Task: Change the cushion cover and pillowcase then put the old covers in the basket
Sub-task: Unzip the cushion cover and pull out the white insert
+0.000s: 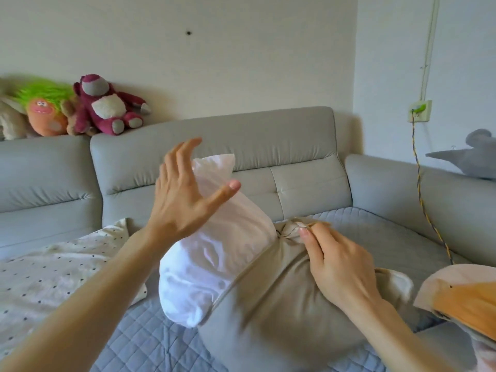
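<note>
With right hand pinching the cover rim and left hand spread, holding nothing, grip the insert and ease it, seemingly outward, pulling the rim steadily.

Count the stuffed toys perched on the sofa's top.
4: a cream toy cut off at the left edge, a green-haired orange toy beside it, a maroon bear next along the backrest, and a grey plush at far right. Others may hide behind them.

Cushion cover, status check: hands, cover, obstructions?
Left hand open, raised near white insert. Right hand pinches beige cover at its opening. Insert half out of cover. Dotted cloth lies alongside, left.
</note>
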`<state>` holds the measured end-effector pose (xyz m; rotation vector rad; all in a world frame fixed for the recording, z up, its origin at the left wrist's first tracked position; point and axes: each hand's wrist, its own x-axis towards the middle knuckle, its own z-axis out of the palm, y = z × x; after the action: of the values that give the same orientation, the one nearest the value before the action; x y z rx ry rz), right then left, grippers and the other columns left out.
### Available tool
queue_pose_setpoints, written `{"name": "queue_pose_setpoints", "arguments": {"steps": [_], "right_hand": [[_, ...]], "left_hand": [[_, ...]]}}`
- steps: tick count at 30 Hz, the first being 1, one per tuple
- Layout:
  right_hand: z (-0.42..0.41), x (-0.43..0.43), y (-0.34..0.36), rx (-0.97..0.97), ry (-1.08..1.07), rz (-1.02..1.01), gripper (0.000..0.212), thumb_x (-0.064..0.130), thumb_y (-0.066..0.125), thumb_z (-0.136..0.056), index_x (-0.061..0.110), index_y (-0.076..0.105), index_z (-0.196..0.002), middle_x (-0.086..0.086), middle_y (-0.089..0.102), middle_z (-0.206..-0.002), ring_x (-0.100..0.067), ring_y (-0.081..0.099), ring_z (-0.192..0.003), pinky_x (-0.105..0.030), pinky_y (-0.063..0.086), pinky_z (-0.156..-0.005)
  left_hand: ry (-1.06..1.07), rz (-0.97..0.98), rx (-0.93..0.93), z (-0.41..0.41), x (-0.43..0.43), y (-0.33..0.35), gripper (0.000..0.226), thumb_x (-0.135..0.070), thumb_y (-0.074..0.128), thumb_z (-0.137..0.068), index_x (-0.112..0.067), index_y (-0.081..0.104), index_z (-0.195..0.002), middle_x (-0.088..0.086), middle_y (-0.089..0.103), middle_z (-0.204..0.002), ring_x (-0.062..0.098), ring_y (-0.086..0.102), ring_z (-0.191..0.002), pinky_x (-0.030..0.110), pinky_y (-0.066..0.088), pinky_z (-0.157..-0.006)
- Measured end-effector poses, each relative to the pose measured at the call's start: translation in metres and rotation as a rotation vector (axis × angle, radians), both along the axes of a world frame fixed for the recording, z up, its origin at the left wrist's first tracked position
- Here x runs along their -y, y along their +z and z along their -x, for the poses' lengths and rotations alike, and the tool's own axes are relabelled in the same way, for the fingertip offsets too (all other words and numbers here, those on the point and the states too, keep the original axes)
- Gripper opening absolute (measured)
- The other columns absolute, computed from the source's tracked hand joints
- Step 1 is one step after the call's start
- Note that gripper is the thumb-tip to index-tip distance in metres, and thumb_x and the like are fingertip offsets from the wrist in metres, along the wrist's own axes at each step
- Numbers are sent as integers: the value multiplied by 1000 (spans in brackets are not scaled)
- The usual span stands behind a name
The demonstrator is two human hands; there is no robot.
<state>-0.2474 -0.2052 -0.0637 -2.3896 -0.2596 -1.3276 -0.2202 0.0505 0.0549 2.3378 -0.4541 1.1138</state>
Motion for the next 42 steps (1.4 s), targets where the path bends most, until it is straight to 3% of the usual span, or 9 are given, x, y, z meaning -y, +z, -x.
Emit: {"name": "queue_pose_setpoints", "arguments": {"steps": [3,6,10,14,20,26,32,37,42], "right_hand": [[-20,-2,29,250,-66,55,41,40,42,-102,16,62,-76,0,62,-67,-29,61,-57,-28,35,-42],[-34,4,76,438,-75,168,42,43,46,-104,18,64,-75,2,63,-71,-26,63,-65,-35,40,-52],[-46,11,92,309,-166,352,42,54,43,-101,26,66,-79,6,64,-75,-25,61,-79,-40,35,-70],[-49,6,35,51,-184,303,45,61,39,-96,29,65,-78,9,67,-77,-23,61,-80,-41,35,-81],[-29,-7,9,214,-251,79,36,56,60,-90,22,68,-101,4,71,-104,-23,60,-115,-56,27,-106],[-16,-34,-20,-21,-229,-65,66,65,46,-88,19,50,-136,-1,42,-148,-29,29,-144,-62,28,-102],[-41,-35,-11,-109,-274,-381,66,75,38,-82,27,50,-125,-2,52,-128,-29,39,-125,-58,39,-92],[-55,-12,-12,-111,-251,-254,47,63,38,-89,20,57,-94,-7,61,-102,-35,49,-103,-50,41,-76],[-59,8,24,-4,-163,-135,47,57,35,-97,17,57,-95,-8,62,-98,-37,51,-97,-47,45,-70]], "left_hand": [[-75,-476,206,14,29,14,85,-82,42,-81,-27,38,-146,-4,39,-150,17,33,-141,44,25,-116],[-77,-722,76,9,42,6,95,-89,34,-77,-29,31,-151,-7,46,-147,15,32,-143,44,15,-122],[28,-600,-38,-1,34,-33,104,-99,34,-64,-32,37,-144,-9,65,-116,23,64,-106,38,45,-97],[130,-613,-110,-14,32,-111,103,-100,33,-63,-23,58,-126,-4,65,-100,26,67,-89,41,51,-86],[50,-518,-84,-19,31,-126,83,-85,32,-82,-27,46,-140,-6,61,-119,26,62,-105,41,46,-96],[20,-299,-189,-18,53,-111,74,-77,17,-85,-34,40,-141,-10,54,-133,21,52,-123,38,34,-107],[121,-411,-126,-26,81,-117,85,-91,30,-71,-18,55,-106,0,71,-95,26,68,-85,36,45,-73],[-10,-521,-122,-23,79,-105,80,-89,39,-68,-17,49,-102,4,71,-102,30,69,-89,34,37,-60],[-72,-565,-15,-12,82,-72,55,-72,26,-87,-21,47,-94,4,71,-94,37,66,-80,34,35,-54]]}}
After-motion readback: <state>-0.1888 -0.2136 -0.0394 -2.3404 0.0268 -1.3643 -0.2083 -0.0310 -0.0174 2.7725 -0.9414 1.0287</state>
